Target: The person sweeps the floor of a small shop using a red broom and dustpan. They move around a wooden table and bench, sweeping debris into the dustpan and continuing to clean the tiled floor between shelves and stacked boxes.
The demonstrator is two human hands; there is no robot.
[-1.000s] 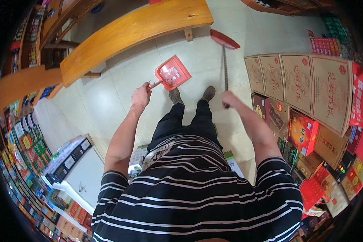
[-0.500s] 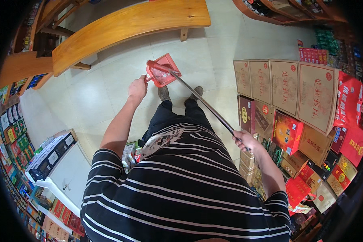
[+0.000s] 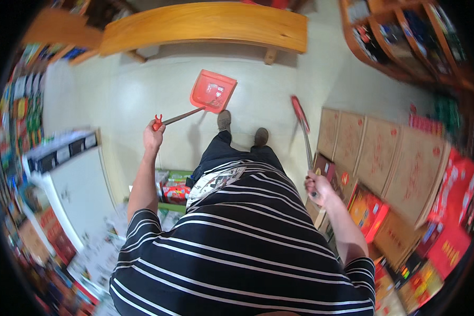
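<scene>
My left hand [image 3: 152, 138] is closed around the top of the long handle of a red dustpan [image 3: 214, 90], beside the handle's red forked end. The pan is in front of my feet, with some small bits of debris visible in it. My right hand [image 3: 319, 188] grips the dark pole of a broom [image 3: 305, 135] near its upper end. The broom's narrow red head is out to the right, apart from the dustpan and near the stacked cartons.
A long wooden bench [image 3: 205, 22] stands ahead. Brown cartons [image 3: 376, 158] and red gift boxes fill the right side, below a curved wooden shelf [image 3: 400, 42]. On the left are a white cabinet [image 3: 81, 189] and packed shelves. A green-edged box of goods [image 3: 176, 192] sits by my left leg.
The broom head has left the dustpan and swung to the right. My left hand has moved left and now holds the dustpan by its long handle, which shows extended.
</scene>
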